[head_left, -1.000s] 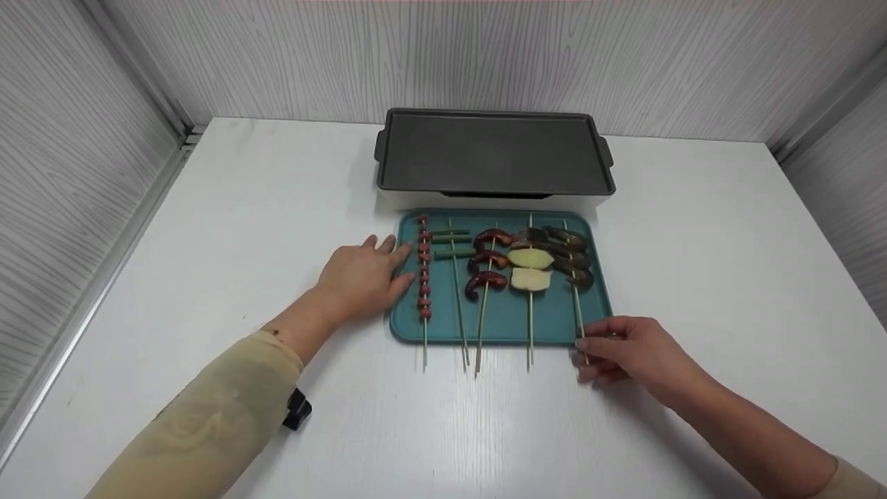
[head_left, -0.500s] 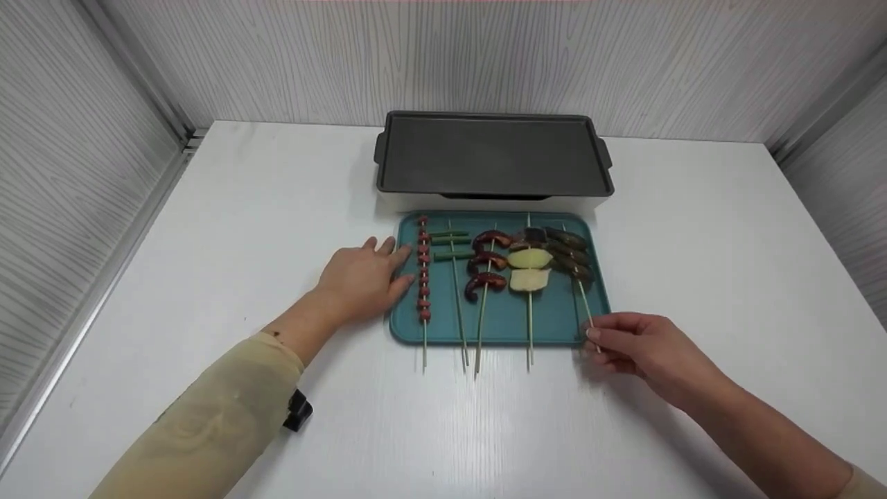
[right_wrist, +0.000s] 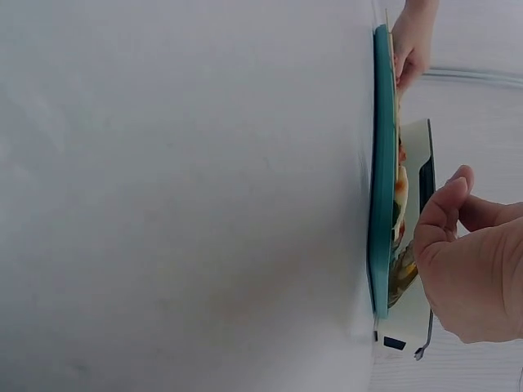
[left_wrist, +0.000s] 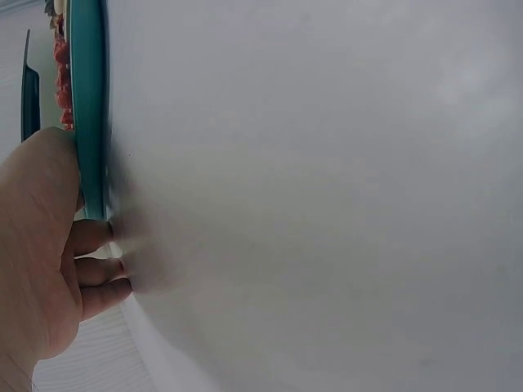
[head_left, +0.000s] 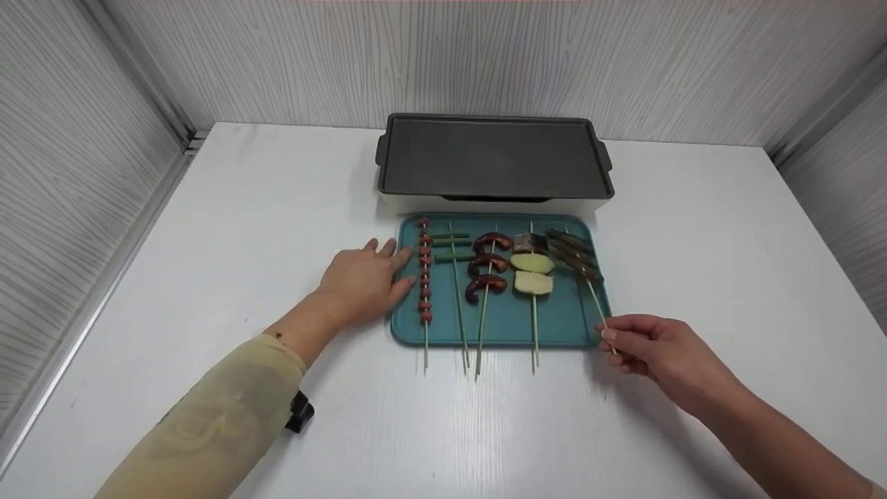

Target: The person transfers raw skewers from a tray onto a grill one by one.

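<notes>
In the head view my right hand (head_left: 658, 350) pinches the lower end of a wooden skewer of dark greenish-brown pieces (head_left: 574, 255). This skewer slants over the right side of a teal tray (head_left: 509, 322), its handle end raised. My left hand (head_left: 360, 281) rests at the tray's left rim with fingers spread; in the left wrist view its fingertips touch the table. Beside it lies a skewer of small red pieces (head_left: 425, 283). Also on the tray are a skewer of green stalks (head_left: 454, 258), one of dark red curled pieces (head_left: 486, 283), and one with pale slices (head_left: 532, 283).
Behind the tray stands a black rectangular griddle (head_left: 495, 156) on a white base, with a handle at each end. A small black object (head_left: 300, 414) sits beside the left forearm. Wood-grain panels (head_left: 485, 55) close off the back and sides of the white table (head_left: 416, 430).
My right hand has moved slightly right, lifting the handle end of the skewer so that it tilts and its pieces shift right. My left hand stays at the tray's rim.
</notes>
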The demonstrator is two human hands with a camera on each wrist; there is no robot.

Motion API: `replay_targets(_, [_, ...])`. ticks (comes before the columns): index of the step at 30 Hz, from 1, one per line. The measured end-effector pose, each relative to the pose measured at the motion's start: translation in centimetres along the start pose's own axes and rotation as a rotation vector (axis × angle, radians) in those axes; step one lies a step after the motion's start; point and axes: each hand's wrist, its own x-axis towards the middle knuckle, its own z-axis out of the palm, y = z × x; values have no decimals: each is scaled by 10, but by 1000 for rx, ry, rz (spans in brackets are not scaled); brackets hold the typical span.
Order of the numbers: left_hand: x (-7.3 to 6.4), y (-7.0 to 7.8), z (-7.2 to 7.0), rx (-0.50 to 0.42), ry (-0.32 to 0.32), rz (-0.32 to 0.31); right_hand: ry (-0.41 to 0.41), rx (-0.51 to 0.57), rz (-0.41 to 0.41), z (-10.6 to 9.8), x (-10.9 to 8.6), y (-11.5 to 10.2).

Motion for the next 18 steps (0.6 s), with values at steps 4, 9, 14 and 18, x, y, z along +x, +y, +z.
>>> replay_targets(4, [0,0,0,-3,6,1,-3,14,-12,-2,-4,1])
replay_targets(9, [-1,-1,0,13,21,13,2,-1,-23,-5,-10,0])
replay_targets(14, [0,0,1,17,20,16,7,-27,-44,-11,-19,-3])
replay_targets(18, [-1,-1,1,20,24,15,16,-34,-89,-15,-27,-7])
